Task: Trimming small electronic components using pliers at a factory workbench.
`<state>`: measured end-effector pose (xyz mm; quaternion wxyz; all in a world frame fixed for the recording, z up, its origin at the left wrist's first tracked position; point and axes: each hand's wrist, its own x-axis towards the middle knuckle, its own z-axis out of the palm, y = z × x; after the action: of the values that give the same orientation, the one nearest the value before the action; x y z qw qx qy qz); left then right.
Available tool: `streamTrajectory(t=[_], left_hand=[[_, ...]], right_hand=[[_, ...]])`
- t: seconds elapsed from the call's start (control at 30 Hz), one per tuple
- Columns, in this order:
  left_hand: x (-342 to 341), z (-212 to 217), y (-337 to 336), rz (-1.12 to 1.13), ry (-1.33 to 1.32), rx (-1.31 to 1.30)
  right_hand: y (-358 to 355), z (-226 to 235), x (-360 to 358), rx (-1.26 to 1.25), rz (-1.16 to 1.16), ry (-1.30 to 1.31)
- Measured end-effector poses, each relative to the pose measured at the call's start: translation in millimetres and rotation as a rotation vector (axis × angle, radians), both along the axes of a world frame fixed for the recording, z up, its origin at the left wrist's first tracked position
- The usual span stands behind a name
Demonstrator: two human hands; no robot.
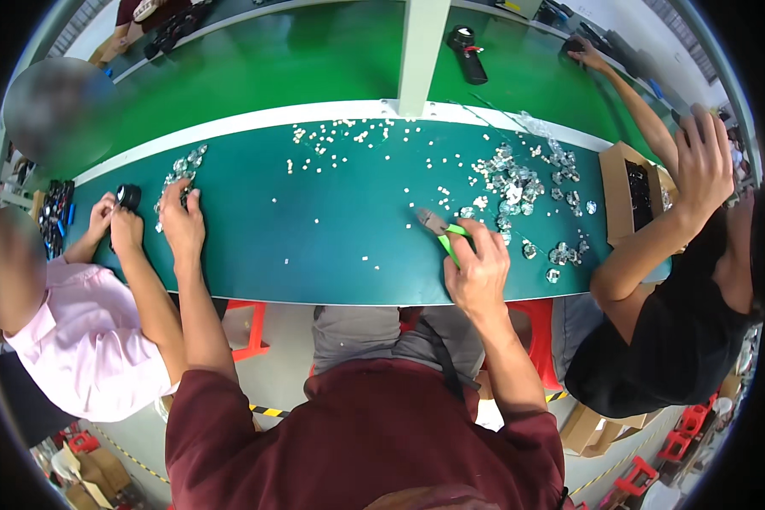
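Diagonal cutting pliers (434,223) with green handles are in my right hand (480,263). Their jaws point up and left over the green table (314,272). To their right lies a loose heap of clear, shiny faceted pieces (510,191). At the table's left end, my left hand (181,223) rests at a smaller group of the same clear pieces (191,161). Its thumb stands apart from the fingers, and the fingertips are partly hidden among the pieces.
Small pale bits (348,136) are scattered across the table. On my left, a person in pink handles a black round-headed object (128,197). On my right, a person in black sits by a cardboard box (622,191). A white post (423,59) rises behind the table.
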<state>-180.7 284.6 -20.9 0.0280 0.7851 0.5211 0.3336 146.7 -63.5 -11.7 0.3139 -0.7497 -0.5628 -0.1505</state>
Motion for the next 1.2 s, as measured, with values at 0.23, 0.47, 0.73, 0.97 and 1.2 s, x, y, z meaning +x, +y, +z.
streamTrajectory(t=[0.23, 0.47, 0.73, 0.97, 1.2], left_hand=[[69.8, 29.4, -37.9, -0.208, -0.049, 0.113], [222.6, 47.2, -157.4, -1.037, -0.102, -0.143], [273.9, 24.7, -236.7, -1.338, 0.058, -0.078], [296.6, 10.3, -237.9, -1.291, 0.001, -0.114], [313.6, 14.0, -246.5, -1.309, -0.057, -0.039]], right_hand=[[-0.3, 0.3, 4.5, 0.068, 0.02, 0.02], [-12.5, -1.1, 9.3, 0.238, 0.066, 0.016], [-34.8, -11.2, 10.6, 0.692, -0.18, 0.664], [-49.7, -17.3, 22.7, 0.913, -0.128, 1.028], [-55.7, -22.0, 22.3, 0.886, -0.189, 1.002]])
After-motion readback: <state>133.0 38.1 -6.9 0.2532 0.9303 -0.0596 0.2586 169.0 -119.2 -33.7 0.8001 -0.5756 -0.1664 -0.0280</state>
